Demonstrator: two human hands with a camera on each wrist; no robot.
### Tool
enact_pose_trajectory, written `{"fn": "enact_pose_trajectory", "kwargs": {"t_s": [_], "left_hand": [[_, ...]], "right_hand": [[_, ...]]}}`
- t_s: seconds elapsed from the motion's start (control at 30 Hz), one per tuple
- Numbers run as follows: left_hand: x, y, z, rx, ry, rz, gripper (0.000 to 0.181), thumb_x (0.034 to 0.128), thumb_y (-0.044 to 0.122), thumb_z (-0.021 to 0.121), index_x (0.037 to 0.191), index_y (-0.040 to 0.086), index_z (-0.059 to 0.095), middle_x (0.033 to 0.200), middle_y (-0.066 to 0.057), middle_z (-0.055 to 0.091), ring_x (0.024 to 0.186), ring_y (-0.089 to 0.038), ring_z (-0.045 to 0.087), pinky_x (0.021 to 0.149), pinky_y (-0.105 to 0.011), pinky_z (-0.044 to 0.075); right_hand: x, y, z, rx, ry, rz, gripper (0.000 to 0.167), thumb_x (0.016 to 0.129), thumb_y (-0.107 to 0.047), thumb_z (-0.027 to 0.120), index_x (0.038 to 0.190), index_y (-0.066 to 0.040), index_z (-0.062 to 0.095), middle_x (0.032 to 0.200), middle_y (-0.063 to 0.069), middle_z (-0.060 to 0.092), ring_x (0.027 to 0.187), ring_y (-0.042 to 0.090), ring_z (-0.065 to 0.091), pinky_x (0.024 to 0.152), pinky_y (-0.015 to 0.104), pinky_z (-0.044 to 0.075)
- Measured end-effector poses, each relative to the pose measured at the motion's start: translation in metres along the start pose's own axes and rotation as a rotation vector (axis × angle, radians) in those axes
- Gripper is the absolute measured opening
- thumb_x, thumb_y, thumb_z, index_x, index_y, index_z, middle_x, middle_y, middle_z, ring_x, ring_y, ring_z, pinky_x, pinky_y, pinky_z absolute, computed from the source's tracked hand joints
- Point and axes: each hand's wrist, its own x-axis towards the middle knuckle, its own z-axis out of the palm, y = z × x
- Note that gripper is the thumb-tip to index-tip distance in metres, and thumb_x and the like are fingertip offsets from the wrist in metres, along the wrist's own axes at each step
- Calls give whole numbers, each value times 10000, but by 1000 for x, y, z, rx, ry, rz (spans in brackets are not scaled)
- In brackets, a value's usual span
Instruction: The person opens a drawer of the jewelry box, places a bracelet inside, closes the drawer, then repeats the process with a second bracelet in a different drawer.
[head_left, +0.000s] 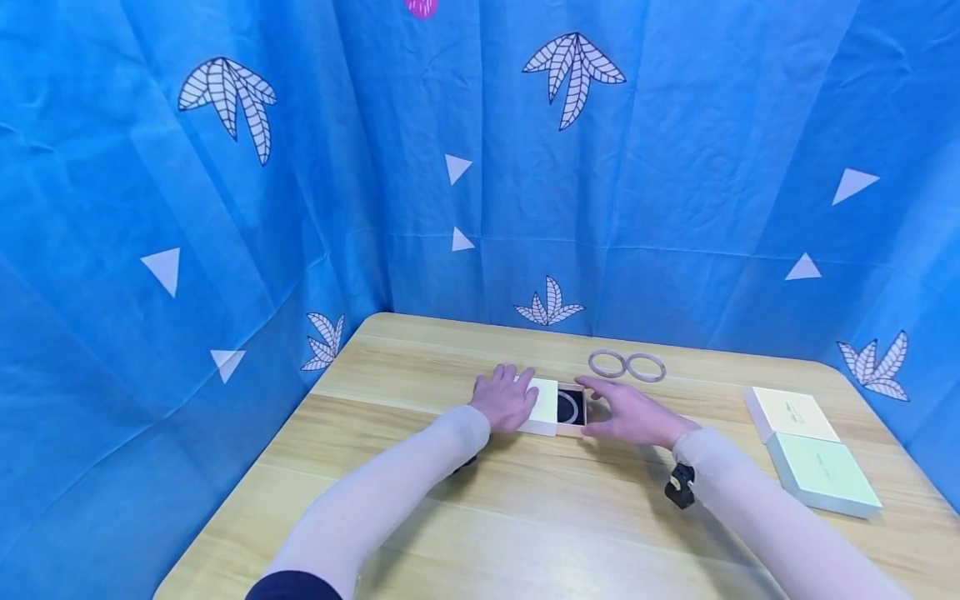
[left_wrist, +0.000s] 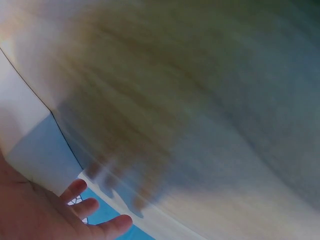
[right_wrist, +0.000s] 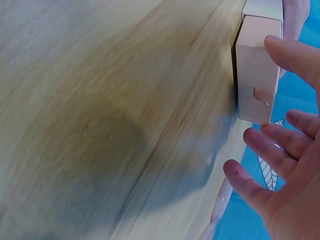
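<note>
A small white slide-out box (head_left: pixel 542 406) lies on the table, its inner drawer (right_wrist: pixel 257 70) partly out on the right. Inside the drawer, a ring-shaped bangle (head_left: pixel 573 406) sits on a black lining. My left hand (head_left: pixel 506 398) rests over the left part of the box's sleeve, fingers extended forward; part of its contact is hidden. Around the drawer's end, my right hand (head_left: pixel 630 414) spreads its thumb and fingers, with thumb and index at the drawer's edges. The right wrist view shows its other fingers (right_wrist: pixel 250 185) held apart, gripping nothing.
Two pale bangles (head_left: pixel 607 363) lie side by side behind the box. Toward the table's right edge, a cream box (head_left: pixel 795 414) and a light green box (head_left: pixel 825 471) lie against each other. A blue patterned curtain (head_left: pixel 675 167) hangs around the wooden table (head_left: pixel 540 517).
</note>
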Motion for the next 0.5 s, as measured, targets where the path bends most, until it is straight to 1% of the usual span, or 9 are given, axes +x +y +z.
{"fn": "enact_pose_trajectory", "kwargs": {"t_s": [0.2,0.5], "left_hand": [[-5,1,-4,-10,23,12,620,1058,527,111,1611,276,236,1613,-95,331,1512,-317,270,1142,-616,314],[1,1,1,-24,20,1,626,1052,537,110,1610,279,231,1622,-92,318,1518,-320,255,1157,-626,287]], "right_hand": [[1,-2,1,6,-5,4,906,833,-406,806,1565,-113,358,1507,122,513,1266,325,587,1049,534,479],[2,-3,2,10,0,12,911,823,-421,809,1562,-124,367,1473,130,545,1255,323,593,1049,540,478]]}}
